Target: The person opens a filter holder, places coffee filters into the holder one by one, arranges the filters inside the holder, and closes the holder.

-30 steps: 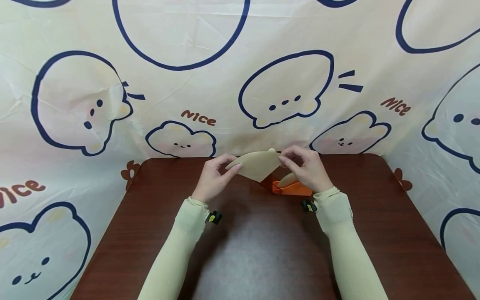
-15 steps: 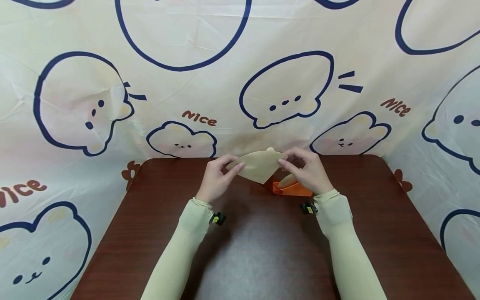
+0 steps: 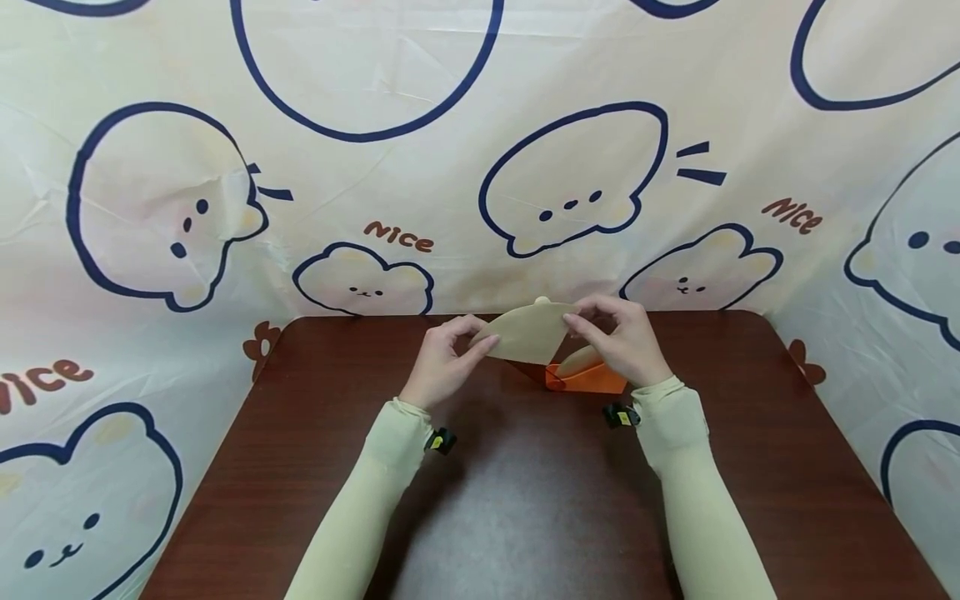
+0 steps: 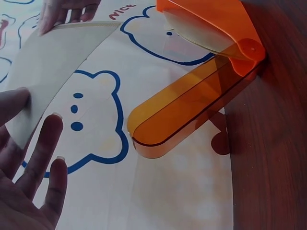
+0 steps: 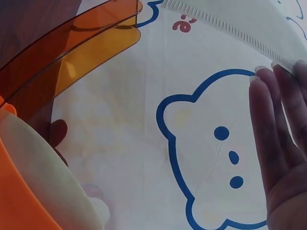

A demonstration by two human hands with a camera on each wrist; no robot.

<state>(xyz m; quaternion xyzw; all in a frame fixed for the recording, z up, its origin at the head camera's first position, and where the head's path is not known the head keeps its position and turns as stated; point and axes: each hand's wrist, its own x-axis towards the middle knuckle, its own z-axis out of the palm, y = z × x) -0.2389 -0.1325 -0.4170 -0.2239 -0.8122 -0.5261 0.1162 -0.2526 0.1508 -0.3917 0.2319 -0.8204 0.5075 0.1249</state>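
Observation:
A pale cone-shaped paper coffee filter (image 3: 528, 333) is held up over the far part of the table. My left hand (image 3: 444, 358) pinches its left corner between thumb and fingers. At the right corner, my right hand (image 3: 622, 342) pinches it the same way. The filter's crimped seam (image 5: 230, 31) shows in the right wrist view. Just behind and below the right hand, an orange filter case (image 3: 588, 379) rests on the table, its see-through amber lid (image 4: 187, 105) swung out. More pale filter paper (image 5: 43, 167) sits inside the case.
The dark wooden table (image 3: 480, 517) stretches back to a cream cloth wall (image 3: 450, 183) printed with blue-outlined cartoon bears. Cloth also hangs at both sides. A small black camera (image 3: 441, 440) is strapped on the left wrist and another black camera (image 3: 621, 415) on the right.
The filter has shifted slightly right and turned, its lower point moving rightward. My left hand has moved right along with it. My right hand has barely moved, and the case stays put.

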